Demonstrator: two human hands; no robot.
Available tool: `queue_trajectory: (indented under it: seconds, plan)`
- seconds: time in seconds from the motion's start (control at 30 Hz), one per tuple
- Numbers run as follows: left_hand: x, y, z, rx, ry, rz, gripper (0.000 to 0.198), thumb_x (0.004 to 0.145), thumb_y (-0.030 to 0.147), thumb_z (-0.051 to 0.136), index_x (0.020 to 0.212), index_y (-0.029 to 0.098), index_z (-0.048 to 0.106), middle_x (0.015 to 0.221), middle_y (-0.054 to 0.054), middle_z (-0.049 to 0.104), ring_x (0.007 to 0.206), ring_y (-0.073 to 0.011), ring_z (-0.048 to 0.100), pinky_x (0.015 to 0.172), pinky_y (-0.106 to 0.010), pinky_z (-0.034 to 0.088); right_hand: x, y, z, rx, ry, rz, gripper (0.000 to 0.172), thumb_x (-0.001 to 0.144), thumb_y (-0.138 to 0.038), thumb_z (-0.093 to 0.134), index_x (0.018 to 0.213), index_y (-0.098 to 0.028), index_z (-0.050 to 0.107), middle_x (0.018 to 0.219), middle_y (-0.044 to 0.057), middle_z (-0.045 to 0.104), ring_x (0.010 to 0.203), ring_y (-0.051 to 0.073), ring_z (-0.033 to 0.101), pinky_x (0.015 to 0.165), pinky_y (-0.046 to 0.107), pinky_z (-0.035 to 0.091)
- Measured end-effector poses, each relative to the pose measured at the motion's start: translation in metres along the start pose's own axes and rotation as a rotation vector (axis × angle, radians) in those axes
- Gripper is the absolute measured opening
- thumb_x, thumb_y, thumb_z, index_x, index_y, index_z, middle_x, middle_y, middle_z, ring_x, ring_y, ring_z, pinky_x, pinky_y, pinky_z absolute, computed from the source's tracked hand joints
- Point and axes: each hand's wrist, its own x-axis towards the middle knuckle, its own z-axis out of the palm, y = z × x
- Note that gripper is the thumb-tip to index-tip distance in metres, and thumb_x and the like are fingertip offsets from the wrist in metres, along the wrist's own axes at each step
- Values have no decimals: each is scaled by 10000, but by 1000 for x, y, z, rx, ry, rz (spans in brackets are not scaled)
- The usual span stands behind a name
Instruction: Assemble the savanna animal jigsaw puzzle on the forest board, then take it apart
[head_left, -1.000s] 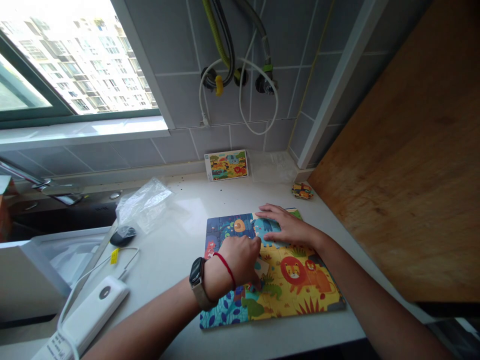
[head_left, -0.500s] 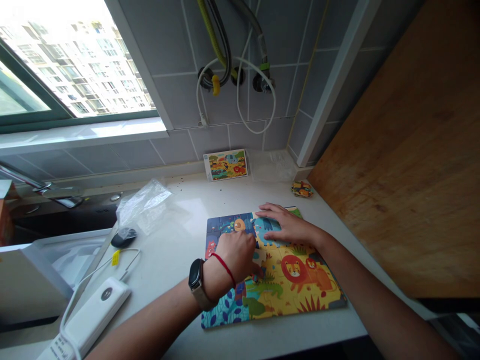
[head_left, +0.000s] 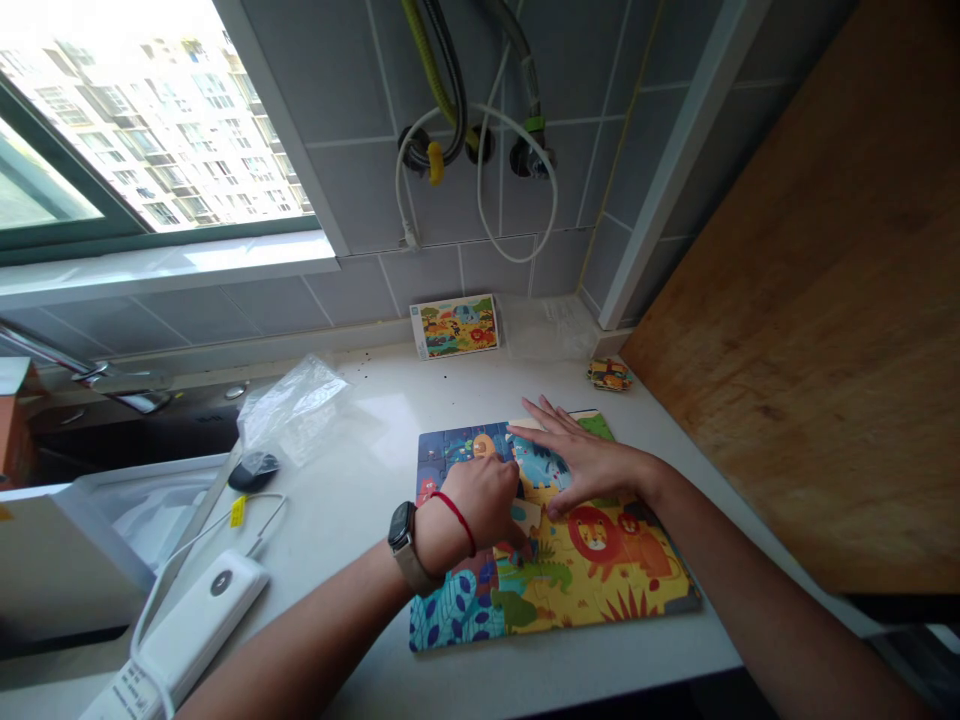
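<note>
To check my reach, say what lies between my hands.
In the head view, the jigsaw puzzle's blue elephant section lies between the left hand and the right hand.

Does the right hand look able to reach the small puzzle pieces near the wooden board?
Probably yes: the right hand rests on the jigsaw puzzle, and only white countertop lies between it and the small puzzle pieces.
</note>
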Motion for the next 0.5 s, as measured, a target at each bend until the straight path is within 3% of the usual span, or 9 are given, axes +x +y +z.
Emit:
queue_trajectory:
  seconds: [0.2,0.5]
  plan:
    - [-5,10,1,11,9,-28,760,647,541,974,1208,143,650,1129,-160,750,1036,-361,735,830,-405,607,2,0,0,-48,-48,56,1294,593,-662,930,1669,-323,295,1787,83,-50,1603,444,-143,1290,640,9]
    - [1,0,0,-11,-32,53,707,634,627,941,1135,180,722,1162,-124,738,1054,-339,721,832,-368,576,1,0,1,-1,-31,35,1274,573,-643,945,1652,-323,349,1785,88,-27,1608,444,-118,1290,639,16]
